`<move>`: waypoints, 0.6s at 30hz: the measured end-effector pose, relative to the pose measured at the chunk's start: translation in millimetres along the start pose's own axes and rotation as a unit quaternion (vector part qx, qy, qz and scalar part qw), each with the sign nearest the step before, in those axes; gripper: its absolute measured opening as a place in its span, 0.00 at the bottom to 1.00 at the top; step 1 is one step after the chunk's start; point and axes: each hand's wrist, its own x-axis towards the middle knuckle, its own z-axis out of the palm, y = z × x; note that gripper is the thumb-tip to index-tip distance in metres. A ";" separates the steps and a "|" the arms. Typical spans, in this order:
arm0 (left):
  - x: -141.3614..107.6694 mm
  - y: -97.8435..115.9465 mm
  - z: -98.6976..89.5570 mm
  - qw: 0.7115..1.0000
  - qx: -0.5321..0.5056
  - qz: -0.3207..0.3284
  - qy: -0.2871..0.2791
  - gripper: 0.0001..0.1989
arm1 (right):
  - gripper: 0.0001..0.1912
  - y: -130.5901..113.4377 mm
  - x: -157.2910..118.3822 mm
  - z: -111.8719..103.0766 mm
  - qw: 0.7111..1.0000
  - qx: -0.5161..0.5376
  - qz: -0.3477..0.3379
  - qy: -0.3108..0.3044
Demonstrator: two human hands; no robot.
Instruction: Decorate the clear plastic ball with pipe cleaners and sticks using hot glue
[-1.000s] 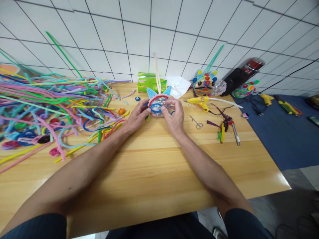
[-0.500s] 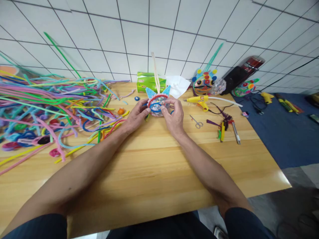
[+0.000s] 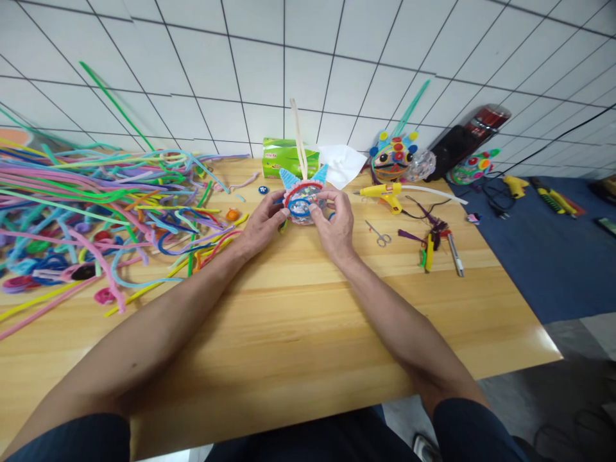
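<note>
Between my two hands is a clear round ornament (image 3: 305, 217) trimmed with a red and pink pipe-cleaner arch (image 3: 302, 185). Two light blue pointed ears (image 3: 289, 178) stand on top, and a pale loop (image 3: 299, 141) rises behind them. A blue pipe-cleaner ring (image 3: 300, 207) lies across its front. My left hand (image 3: 264, 221) is closed on the ornament's left side, thumb near the ring. My right hand (image 3: 335, 221) grips the right side, thumb and forefinger at the ring's right end. The fingers behind the ornament are partly hidden.
Pipe cleaners (image 3: 96, 212) in many colours cover the table's left. To the right lie a yellow glue gun (image 3: 387, 194), small scissors (image 3: 380, 236) and a pen (image 3: 455, 255). A finished animal-faced ornament (image 3: 392, 160) and a green tissue pack (image 3: 283, 157) stand by the wall.
The view has shifted very slightly. Both hands keep the same hold on the ornament, with the blue ring at its front.
</note>
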 end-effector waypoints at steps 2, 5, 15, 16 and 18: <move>0.1 0.3 0.1 1.000 0.001 0.000 -0.002 0.34 | 0.10 0.0 -0.1 0.5 1.000 0.001 -0.001 0.003; 0.1 0.3 0.1 1.000 0.004 0.000 -0.005 0.35 | 0.10 -0.4 -0.3 0.6 1.000 0.002 -0.004 0.007; 1.4 -1.2 0.3 1.000 0.004 0.006 -0.002 0.36 | 0.10 -1.9 0.8 -2.6 1.000 0.007 0.004 -0.006; 1.5 -1.6 0.2 1.000 0.003 0.005 -0.001 0.36 | 0.10 -2.2 0.6 -2.8 1.000 0.005 0.004 -0.006; 1.8 -2.3 -0.1 1.000 0.003 0.002 0.000 0.36 | 0.10 -2.9 0.2 -3.1 1.000 0.002 0.001 -0.006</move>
